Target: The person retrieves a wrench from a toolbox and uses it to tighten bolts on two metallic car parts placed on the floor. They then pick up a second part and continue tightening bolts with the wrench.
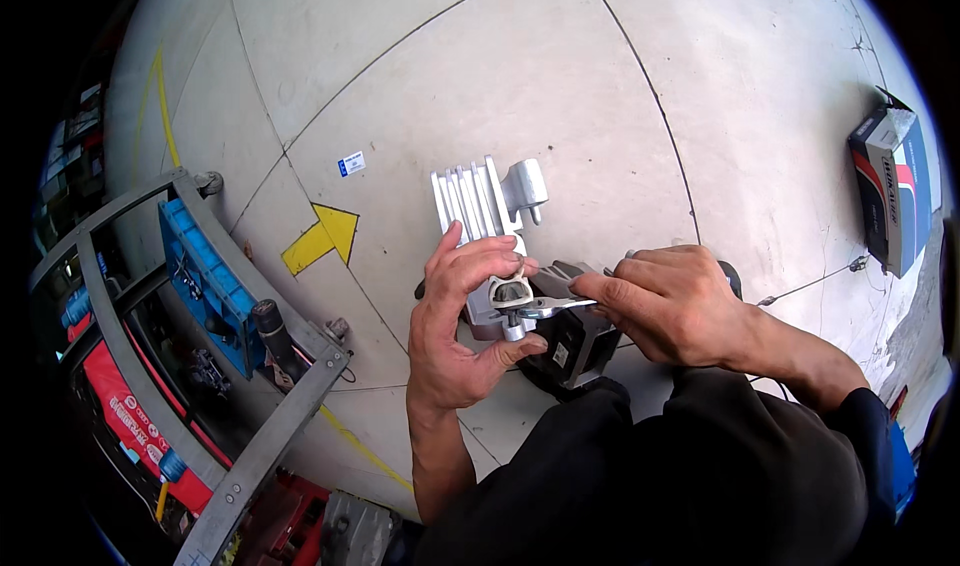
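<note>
My left hand [455, 311] is wrapped around a silver cast-metal part with cooling fins [468, 201]. A rounded lug [525, 188] sticks out at its far right end. The near end of the part has a round opening with a dark inside [512, 293]. In my right hand [675, 301] is a silver wrench [555, 307], its head against a small metal stub [514, 326] just below that opening. My left thumb lies beside this stub. Below the wrench stands a black boxy object with a label [580, 351], partly hidden by my hands and legs.
At the left stands a grey metal frame cart [265, 421] carrying a blue tray [210, 276], a black cylinder [275, 331] and a red panel [125, 416]. A blue-and-white carton [890, 186] sits on the floor at the right. A yellow arrow [325, 238] marks the floor.
</note>
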